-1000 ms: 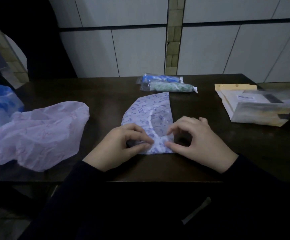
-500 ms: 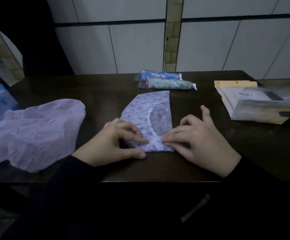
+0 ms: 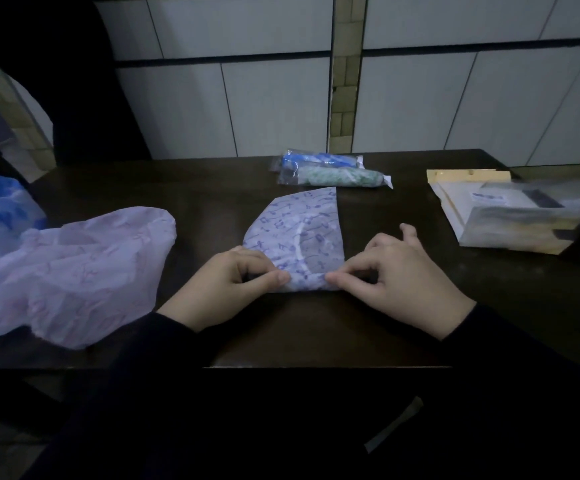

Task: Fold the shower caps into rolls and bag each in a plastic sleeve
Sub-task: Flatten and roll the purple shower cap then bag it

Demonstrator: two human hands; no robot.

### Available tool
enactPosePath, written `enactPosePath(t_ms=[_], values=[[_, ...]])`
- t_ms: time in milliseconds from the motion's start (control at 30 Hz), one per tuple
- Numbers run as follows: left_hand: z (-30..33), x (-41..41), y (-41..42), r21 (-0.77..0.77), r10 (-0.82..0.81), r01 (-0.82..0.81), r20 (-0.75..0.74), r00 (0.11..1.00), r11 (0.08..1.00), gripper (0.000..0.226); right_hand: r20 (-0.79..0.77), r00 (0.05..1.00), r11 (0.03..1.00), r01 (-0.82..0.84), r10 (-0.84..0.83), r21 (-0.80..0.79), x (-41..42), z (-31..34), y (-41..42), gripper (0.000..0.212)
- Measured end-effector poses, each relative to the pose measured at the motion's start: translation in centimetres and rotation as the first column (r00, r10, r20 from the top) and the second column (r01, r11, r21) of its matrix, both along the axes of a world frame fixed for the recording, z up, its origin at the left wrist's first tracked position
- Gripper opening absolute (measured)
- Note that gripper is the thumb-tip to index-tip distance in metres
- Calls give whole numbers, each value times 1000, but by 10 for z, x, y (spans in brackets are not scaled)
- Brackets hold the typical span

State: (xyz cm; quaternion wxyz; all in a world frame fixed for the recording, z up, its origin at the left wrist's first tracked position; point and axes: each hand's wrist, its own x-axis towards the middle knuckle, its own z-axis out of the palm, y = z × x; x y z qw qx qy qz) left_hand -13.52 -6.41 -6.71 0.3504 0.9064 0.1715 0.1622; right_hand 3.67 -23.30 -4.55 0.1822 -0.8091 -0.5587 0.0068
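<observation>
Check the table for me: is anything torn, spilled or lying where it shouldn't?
Nothing stands out. The folded cap lies flat, both hands pinching its near edge. Two bagged rolls lie side by side at the back, loose caps are heaped left, and the sleeve stack sits right.

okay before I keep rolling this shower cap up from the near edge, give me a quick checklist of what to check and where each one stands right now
1. Left hand pinches the near edge of the folded cap: ok.
2. Right hand pinches the same edge at its other end, so the grip is matched: ok.
3. Cap lies flat, folded to a wedge, ahead of the roll: ok.
4. Roll is tight and even: cannot tell, only the first turn shows.
5. Table beyond the cap is free up to the two bagged rolls: ok.
6. Plastic sleeves lie to the right for bagging: ok.
</observation>
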Motion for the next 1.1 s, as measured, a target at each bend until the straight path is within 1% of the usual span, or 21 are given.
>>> enactPosePath(t_ms=[67, 167, 267, 333, 400, 500, 567, 600, 633, 667, 700, 733, 800, 867, 933, 1000, 1067, 1100], values=[[-1, 3, -2, -30, 55, -55, 6, 998, 998, 22, -105, 994, 999, 36, -38, -22, 2, 2, 7, 30], [-2, 5, -5, -57, 116, -114, 33, 993, 992, 19, -209, 972, 993, 93, -107, -76, 6, 2, 14, 31], [-1, 5, -7, -66, 153, -150, 52, 987, 987, 7, -230, 958, 983, 146, -169, -114, 8, 1, 17, 34], [0, 4, -8, -87, 155, -150, 58, 986, 985, 5, -257, 948, 979, 160, -189, -129, 8, 2, 17, 34], [0, 4, -8, -31, 140, -138, 70, 988, 990, 5, -264, 946, 979, 157, -186, -126, 5, 4, 15, 32], [-1, 4, -9, 122, 88, -100, 96, 991, 988, 7, -203, 962, 983, 173, -183, -65, 2, -2, 11, 30], [-3, 4, -8, 190, 53, -69, 92, 994, 979, 9, -146, 976, 984, 169, -159, 61, 1, -8, 7, 29], [-4, 5, -7, 211, 39, -58, 94, 995, 976, 10, -106, 988, 980, 127, -112, 154, 0, -10, 4, 27], [-4, 4, -7, 223, 24, -46, 97, 995, 974, 11, -38, 998, 973, 49, -42, 224, 1, -12, 3, 24], [-4, 4, -7, 233, 17, -39, 96, 995, 972, 10, 46, 998, 970, -43, 32, 239, 2, -13, 2, 21], [-3, 3, -7, 234, 13, -34, 89, 996, 972, 9, 119, 989, 970, -117, 93, 212, 2, -12, 2, 19], [-1, 2, -7, 235, 10, -27, 72, 997, 972, 15, 170, 977, 972, -159, 130, 173, 3, -11, 1, 22], [2, -1, -5, 216, -7, 1, 27, 1000, 976, 34, 217, 965, 978, -176, 149, 114, 4, -8, 2, 31], [5, -3, -2, 196, -26, 32, -36, 999, 980, 40, 211, 965, 984, -169, 155, 49, 7, -7, 2, 34], [5, -3, 4, 251, -13, 37, -99, 995, 967, 43, 166, 969, 982, -188, 185, 5, 10, -5, 3, 39], [6, -2, 9, 302, 17, 33, -161, 987, 953, 43, 142, 970, 980, -199, 198, -8, 12, -4, 2, 49], [6, 0, 11, 311, 30, 25, -172, 985, 950, 41, 135, 972, 981, -193, 192, -8, 13, -2, 3, 54], [6, 0, 11, 305, 29, 23, -163, 986, 952, 40, 114, 976, 982, -188, 187, 0, 14, -1, 3, 49]])
